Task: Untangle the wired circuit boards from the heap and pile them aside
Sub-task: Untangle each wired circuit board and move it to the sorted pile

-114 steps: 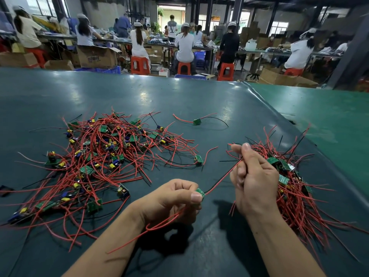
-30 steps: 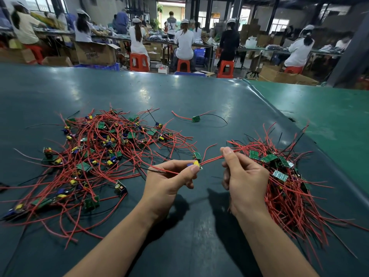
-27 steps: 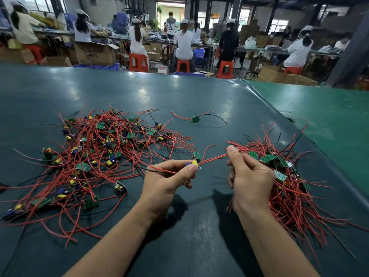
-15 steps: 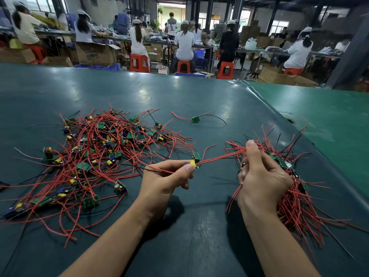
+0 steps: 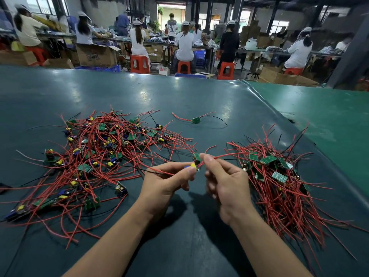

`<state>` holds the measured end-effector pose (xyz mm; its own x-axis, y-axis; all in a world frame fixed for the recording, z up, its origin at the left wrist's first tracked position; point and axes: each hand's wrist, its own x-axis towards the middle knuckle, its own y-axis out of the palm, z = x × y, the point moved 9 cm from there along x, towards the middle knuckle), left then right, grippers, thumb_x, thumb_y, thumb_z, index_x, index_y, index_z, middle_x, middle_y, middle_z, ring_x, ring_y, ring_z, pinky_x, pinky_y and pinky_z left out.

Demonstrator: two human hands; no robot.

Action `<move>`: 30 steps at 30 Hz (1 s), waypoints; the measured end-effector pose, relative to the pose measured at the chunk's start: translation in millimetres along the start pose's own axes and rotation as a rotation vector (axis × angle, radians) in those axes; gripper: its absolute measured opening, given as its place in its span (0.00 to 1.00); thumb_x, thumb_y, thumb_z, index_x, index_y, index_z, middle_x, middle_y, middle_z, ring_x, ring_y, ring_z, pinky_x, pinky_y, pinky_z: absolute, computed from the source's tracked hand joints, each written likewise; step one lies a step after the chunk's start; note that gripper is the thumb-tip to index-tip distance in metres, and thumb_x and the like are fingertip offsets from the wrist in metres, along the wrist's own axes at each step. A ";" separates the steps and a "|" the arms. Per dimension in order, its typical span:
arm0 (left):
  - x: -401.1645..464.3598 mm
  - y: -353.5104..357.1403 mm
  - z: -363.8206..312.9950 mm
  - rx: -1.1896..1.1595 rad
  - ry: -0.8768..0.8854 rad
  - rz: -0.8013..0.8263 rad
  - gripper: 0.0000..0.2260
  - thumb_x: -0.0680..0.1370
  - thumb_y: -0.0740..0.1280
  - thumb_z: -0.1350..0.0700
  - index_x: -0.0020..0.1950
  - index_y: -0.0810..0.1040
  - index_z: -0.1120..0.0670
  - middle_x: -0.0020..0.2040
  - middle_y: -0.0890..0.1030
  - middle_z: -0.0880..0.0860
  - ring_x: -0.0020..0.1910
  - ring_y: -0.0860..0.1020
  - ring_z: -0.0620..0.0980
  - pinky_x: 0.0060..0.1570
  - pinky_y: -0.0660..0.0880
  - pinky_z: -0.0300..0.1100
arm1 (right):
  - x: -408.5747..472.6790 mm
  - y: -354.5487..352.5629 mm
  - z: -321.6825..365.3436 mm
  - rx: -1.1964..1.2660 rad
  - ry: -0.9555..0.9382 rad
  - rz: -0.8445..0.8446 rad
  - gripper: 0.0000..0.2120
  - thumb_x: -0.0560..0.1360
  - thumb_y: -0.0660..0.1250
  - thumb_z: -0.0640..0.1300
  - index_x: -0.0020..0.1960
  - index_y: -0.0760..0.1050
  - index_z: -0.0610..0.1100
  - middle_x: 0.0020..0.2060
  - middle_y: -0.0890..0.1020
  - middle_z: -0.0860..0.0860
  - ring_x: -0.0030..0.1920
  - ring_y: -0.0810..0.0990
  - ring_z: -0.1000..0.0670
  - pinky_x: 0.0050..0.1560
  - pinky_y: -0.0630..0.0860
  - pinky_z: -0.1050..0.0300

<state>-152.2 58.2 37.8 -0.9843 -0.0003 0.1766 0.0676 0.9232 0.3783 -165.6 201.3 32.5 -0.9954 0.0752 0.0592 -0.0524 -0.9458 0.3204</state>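
while left hand pinches a circuit board, right hand fingers pinch its red wire

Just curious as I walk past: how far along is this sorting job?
Partly done. A sorted pile of boards lies on the right. Both hands pinch one wired board between them. The tangled heap on the left looks at least as big, and one stray board lies apart.

Right hand motion-blurred; heap wires cut off at left edge.
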 end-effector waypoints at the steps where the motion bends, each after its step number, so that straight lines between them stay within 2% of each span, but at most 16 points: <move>1: 0.0 -0.8 0.2 0.028 0.004 -0.006 0.09 0.62 0.79 0.61 0.41 0.87 0.56 0.32 0.81 0.55 0.27 0.74 0.48 0.30 0.73 0.36 | 2.3 -7.3 2.5 0.005 -0.020 -0.047 0.07 0.74 0.71 0.43 0.41 0.85 0.42 0.24 0.72 0.53 0.19 0.64 0.56 0.20 0.59 0.67; 4: 0.7 -2.5 2.0 0.061 0.013 -0.022 0.06 0.65 0.75 0.60 0.41 0.87 0.55 0.31 0.81 0.55 0.27 0.74 0.48 0.30 0.72 0.37 | 7.3 -27.4 14.2 -0.022 -0.119 -0.183 0.09 0.76 0.70 0.41 0.40 0.83 0.37 0.24 0.72 0.52 0.20 0.64 0.56 0.20 0.60 0.66; 7: 1.3 -6.2 3.0 0.038 0.010 -0.044 0.08 0.63 0.77 0.58 0.41 0.87 0.55 0.31 0.80 0.54 0.27 0.73 0.48 0.30 0.72 0.37 | 6.2 -43.1 25.1 -0.065 -0.224 -0.327 0.12 0.75 0.72 0.42 0.33 0.81 0.42 0.24 0.72 0.50 0.20 0.62 0.54 0.21 0.59 0.64; 11: 1.5 -7.1 2.1 0.053 0.031 -0.038 0.14 0.60 0.78 0.51 0.43 0.87 0.55 0.31 0.80 0.54 0.27 0.73 0.47 0.30 0.72 0.37 | -0.3 -53.7 31.4 -0.079 -0.298 -0.455 0.13 0.74 0.73 0.43 0.31 0.81 0.47 0.24 0.75 0.53 0.20 0.64 0.53 0.22 0.62 0.62; 13: 2.4 -8.9 1.4 0.043 0.036 -0.045 0.14 0.60 0.78 0.51 0.43 0.87 0.55 0.30 0.80 0.53 0.26 0.72 0.47 0.30 0.72 0.37 | -4.0 -59.3 39.0 -0.068 -0.350 -0.513 0.11 0.75 0.73 0.44 0.34 0.83 0.47 0.24 0.76 0.53 0.20 0.65 0.53 0.21 0.63 0.62; 15: 3.4 -13.2 0.3 0.030 0.042 -0.066 0.14 0.60 0.78 0.51 0.43 0.87 0.55 0.30 0.80 0.53 0.26 0.72 0.46 0.30 0.72 0.37 | -5.4 -67.2 43.7 -0.030 -0.380 -0.570 0.07 0.76 0.72 0.45 0.42 0.85 0.43 0.24 0.76 0.54 0.20 0.66 0.53 0.21 0.63 0.63; 17: 3.8 -16.0 0.2 0.024 0.053 -0.077 0.14 0.60 0.78 0.51 0.43 0.87 0.55 0.30 0.80 0.53 0.26 0.71 0.46 0.30 0.71 0.37 | -6.3 -72.6 43.9 -0.012 -0.407 -0.601 0.11 0.77 0.70 0.45 0.48 0.83 0.37 0.25 0.75 0.55 0.20 0.66 0.53 0.22 0.63 0.62; 20: 3.5 -18.9 0.4 0.016 0.074 -0.104 0.14 0.61 0.78 0.51 0.43 0.87 0.55 0.31 0.80 0.53 0.26 0.71 0.46 0.30 0.71 0.36 | -11.6 -71.5 48.0 -0.037 -0.459 -0.623 0.12 0.79 0.68 0.47 0.49 0.82 0.38 0.26 0.74 0.55 0.20 0.66 0.52 0.21 0.63 0.61; 22: 4.8 -26.1 -4.7 -0.024 0.107 -0.167 0.10 0.64 0.79 0.56 0.43 0.87 0.55 0.32 0.81 0.54 0.25 0.71 0.46 0.29 0.71 0.35 | -12.5 -77.0 53.2 -0.018 -0.484 -0.656 0.12 0.81 0.64 0.47 0.50 0.81 0.39 0.27 0.76 0.56 0.19 0.67 0.53 0.20 0.63 0.62; 24: 5.6 -39.4 -13.3 -0.064 0.145 -0.271 0.07 0.67 0.76 0.58 0.44 0.86 0.56 0.33 0.81 0.55 0.25 0.72 0.46 0.30 0.72 0.35 | -10.0 -77.8 57.0 -0.037 -0.517 -0.619 0.10 0.81 0.62 0.48 0.47 0.79 0.45 0.27 0.76 0.56 0.20 0.68 0.53 0.21 0.65 0.61; 26: 3.9 -47.4 -24.7 0.021 0.214 -0.344 0.07 0.69 0.73 0.58 0.47 0.85 0.55 0.34 0.82 0.56 0.26 0.73 0.47 0.31 0.74 0.36 | -11.1 -63.1 59.1 -0.231 -0.561 -0.519 0.10 0.78 0.63 0.53 0.44 0.80 0.51 0.26 0.76 0.55 0.24 0.71 0.53 0.27 0.69 0.57; 28: -0.5 -40.8 -36.8 0.223 0.311 -0.354 0.07 0.72 0.72 0.60 0.50 0.83 0.55 0.35 0.83 0.54 0.27 0.75 0.46 0.32 0.74 0.34 | -14.7 -32.1 52.7 -0.437 -0.627 -0.334 0.11 0.76 0.63 0.54 0.43 0.81 0.51 0.27 0.77 0.56 0.27 0.73 0.58 0.31 0.70 0.61; 30: -7.1 -27.7 -42.5 0.345 0.371 -0.343 0.09 0.72 0.72 0.61 0.52 0.83 0.55 0.36 0.83 0.52 0.29 0.77 0.43 0.33 0.74 0.32 | -14.6 2.7 34.0 -0.622 -0.626 -0.079 0.10 0.77 0.65 0.50 0.42 0.81 0.47 0.30 0.79 0.55 0.29 0.74 0.59 0.32 0.69 0.65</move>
<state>-140.2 16.2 64.6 -0.8140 -0.3959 0.4251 -0.3609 0.9181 0.1640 -148.5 208.4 64.6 -0.7703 0.1343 0.6234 -0.3347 -0.9173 -0.2159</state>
